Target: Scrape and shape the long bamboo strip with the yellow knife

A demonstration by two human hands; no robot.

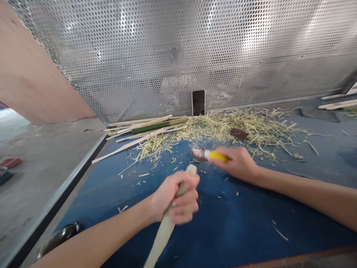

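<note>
From where I'm standing, I see the person's left hand (pixel 178 197) wrapped in a fist around a pale bamboo strip (pixel 163 232) over the near middle of the blue bench (pixel 212 230). The strip's long axis runs slantwise: its blunt upper end pokes out past the thumb, pointing away from the person and a little to the right, while the other end widens below the fist and drops towards the near side, out of sight at the bottom. I can't tell whether any of it touches the bench. The right hand (pixel 237 162), farther out and to the right, is closed on a yellow-handled tool (pixel 219 156) that lies nearly level, its working end aimed left and slightly away, just beyond the strip's upper tip and apart from it. That end is too blurred to name. Behind it spreads a heap of thin shavings (pixel 267 128), with a brown scrap (pixel 239 133) lying on top. To the left of the heap, a green bamboo piece (pixel 158 125) rests among long pale strips (pixel 125 147). A phone (pixel 198 103) stands upright against the perforated metal sheet (pixel 139 48) at the back.
</note>
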